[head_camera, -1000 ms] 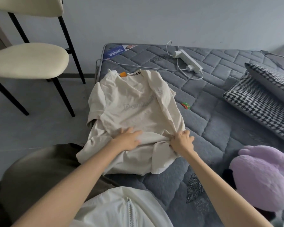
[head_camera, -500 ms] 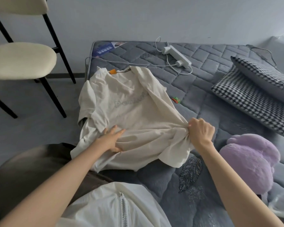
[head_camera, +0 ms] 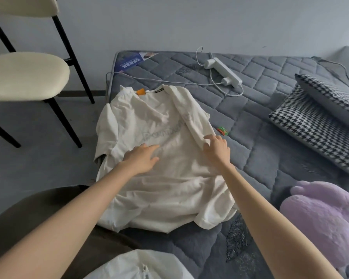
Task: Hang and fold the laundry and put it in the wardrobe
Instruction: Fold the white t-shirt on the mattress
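Observation:
A cream T-shirt [head_camera: 165, 184] with faint lettering lies spread on the grey quilted mattress [head_camera: 270, 125], its collar with an orange tag pointing away from me. Its right side is folded over onto the chest. My left hand [head_camera: 141, 159] rests flat on the shirt's middle with fingers stretched out. My right hand [head_camera: 217, 149] grips the folded right edge of the shirt, fingers curled into the cloth. The shirt's left sleeve hangs over the mattress edge.
A white power strip [head_camera: 223, 71] with cables lies on the far part of the mattress. Two houndstooth pillows [head_camera: 318, 127] sit at right, a purple plush toy [head_camera: 326, 222] at lower right. A small red-green item [head_camera: 222, 130] lies beside the shirt. A cream chair [head_camera: 26, 74] stands at left.
My right hand let go of the shirt's lower right corner and moved up to the folded right edge. The hem now lies flatter. My left hand slid up toward the chest.

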